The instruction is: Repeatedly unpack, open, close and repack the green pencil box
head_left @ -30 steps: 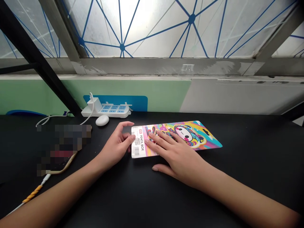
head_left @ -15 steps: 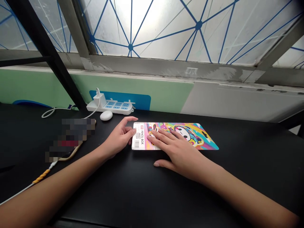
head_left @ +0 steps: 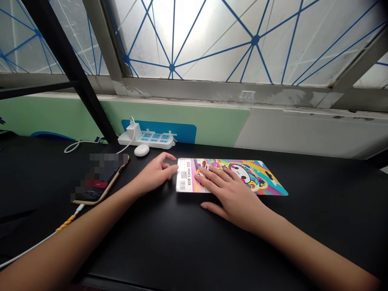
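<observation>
A flat, colourful pencil box (head_left: 274,184) lies on the black table, with a cartoon character on its top and a white end panel printed "PENCIL BOX" and a barcode. My right hand (head_left: 236,194) rests flat across its middle, fingers stretched out and thumb spread toward the near side, covering part of the picture. At the left end of the box is my left hand (head_left: 156,173), index finger and thumb apart, other fingers loosely curled. Its thumb tip reaches the white end; whether it touches is hard to tell. Nothing shows in its grasp.
On the left a phone (head_left: 100,182), partly blurred out, is plugged into a white cable (head_left: 33,246) that runs under my left forearm. A white rounded case (head_left: 141,150) and a power strip (head_left: 151,140) with a charger sit at the back. A black post (head_left: 81,89) rises behind the phone.
The view has shifted slightly, so everything appears a little further right and lower. My left thumb overlaps the box's end less than before. My right hand stays flat on the box.
</observation>
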`<state>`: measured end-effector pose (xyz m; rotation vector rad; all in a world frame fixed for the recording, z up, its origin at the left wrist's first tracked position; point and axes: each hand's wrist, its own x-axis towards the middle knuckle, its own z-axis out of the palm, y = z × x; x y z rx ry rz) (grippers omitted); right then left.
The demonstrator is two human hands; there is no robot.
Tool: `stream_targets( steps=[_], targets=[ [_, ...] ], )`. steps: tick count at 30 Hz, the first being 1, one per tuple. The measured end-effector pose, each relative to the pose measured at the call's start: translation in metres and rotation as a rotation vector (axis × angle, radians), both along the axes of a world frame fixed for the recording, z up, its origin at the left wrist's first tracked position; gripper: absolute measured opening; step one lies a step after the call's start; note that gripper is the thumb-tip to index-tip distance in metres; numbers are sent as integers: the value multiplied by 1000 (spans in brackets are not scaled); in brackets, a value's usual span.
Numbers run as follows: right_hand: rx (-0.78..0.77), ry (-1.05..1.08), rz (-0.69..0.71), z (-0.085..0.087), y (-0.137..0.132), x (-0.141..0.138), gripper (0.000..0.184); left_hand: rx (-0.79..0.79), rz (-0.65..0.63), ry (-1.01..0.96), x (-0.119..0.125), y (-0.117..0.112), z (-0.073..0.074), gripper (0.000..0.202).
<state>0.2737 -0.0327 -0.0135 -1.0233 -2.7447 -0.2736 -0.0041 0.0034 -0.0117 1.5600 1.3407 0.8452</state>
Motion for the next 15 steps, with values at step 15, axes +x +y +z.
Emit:
stream_targets(
  steps=[15],
  targets=[
    [91, 16, -1, -5, -4, -13, 52, 20, 17, 5, 19, -11, 7, 52]
  ],
)
